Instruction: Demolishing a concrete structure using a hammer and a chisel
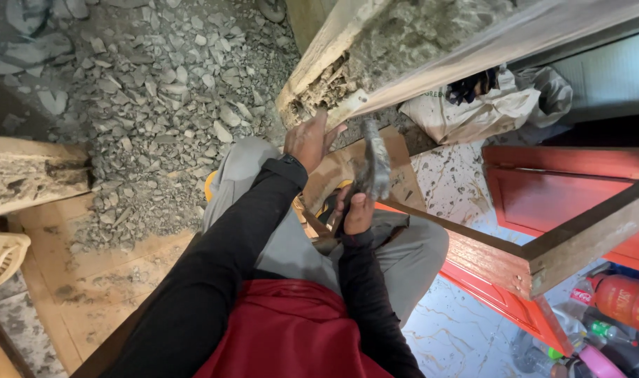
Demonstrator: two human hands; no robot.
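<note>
While the left hand (310,138) presses flat, fingers spread, against the broken end of a plaster-caked wooden beam (431,42), the right hand (356,210) is clenched round a hammer (374,164) — its grey head sits just above that fist, just right of the left hand and below the beam. Grey rubble (151,91) lies left of both hands, and a red door panel (564,199) off to the right.

Left hand (309,140) reaches forward, fingers spread flat; right hand (356,210) sits lower, fist clenched, both arms in black sleeves.
</note>
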